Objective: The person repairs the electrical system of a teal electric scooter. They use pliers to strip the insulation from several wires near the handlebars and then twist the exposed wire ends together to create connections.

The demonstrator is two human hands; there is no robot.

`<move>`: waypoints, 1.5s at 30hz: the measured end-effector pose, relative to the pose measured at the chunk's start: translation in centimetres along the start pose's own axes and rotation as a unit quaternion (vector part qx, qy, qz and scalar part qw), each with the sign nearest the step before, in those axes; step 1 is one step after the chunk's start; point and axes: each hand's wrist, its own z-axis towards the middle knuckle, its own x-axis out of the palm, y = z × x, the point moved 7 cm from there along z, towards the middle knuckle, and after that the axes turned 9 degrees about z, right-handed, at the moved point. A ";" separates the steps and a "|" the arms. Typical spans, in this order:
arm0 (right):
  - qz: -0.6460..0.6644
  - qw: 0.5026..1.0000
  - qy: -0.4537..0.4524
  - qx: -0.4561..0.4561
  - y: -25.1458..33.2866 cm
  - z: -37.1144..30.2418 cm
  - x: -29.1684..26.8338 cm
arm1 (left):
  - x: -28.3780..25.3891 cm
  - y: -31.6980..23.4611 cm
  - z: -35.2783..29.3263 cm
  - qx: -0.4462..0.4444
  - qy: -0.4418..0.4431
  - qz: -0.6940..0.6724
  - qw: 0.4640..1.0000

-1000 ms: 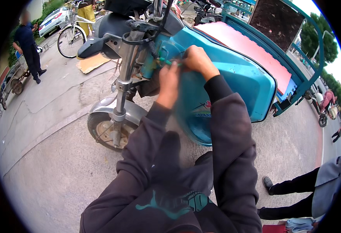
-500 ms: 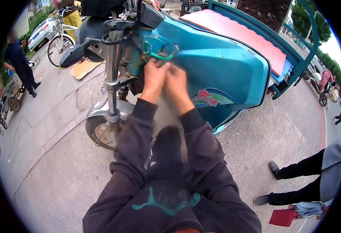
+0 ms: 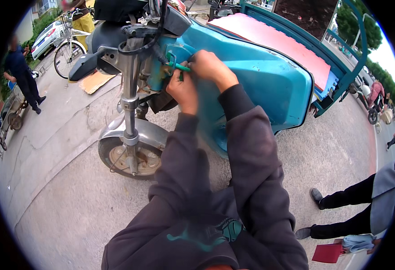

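Observation:
A green cord (image 3: 176,65) stretches from a metal loop (image 3: 172,58) on the front of a turquoise cargo tricycle (image 3: 260,72). My right hand (image 3: 212,68) is closed at the cord's right end, its fingers bent against the turquoise panel. Just below the cord, my left hand (image 3: 183,92) is closed, thumb raised near the cord; what its fingers hold is hidden. To the left of both hands stand the chrome front fork (image 3: 130,90) and the front wheel (image 3: 134,155).
Pink foam sheets (image 3: 274,40) lie in the tricycle's cargo bed. A person in dark trousers (image 3: 348,193) stands close on my right, near a red flat object (image 3: 327,253). At the left are another person (image 3: 20,67), a white bicycle (image 3: 71,49) and cardboard (image 3: 96,82).
My hands have come apart: the right moved up and right, while the left dropped slightly and moved right. The green cord, curved before, now runs nearly straight.

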 end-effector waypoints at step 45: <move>0.000 0.999 -0.047 -0.009 0.1 -0.8 0.3 | -1.1 0.2 -0.2 -0.069 0.043 -0.037 0.996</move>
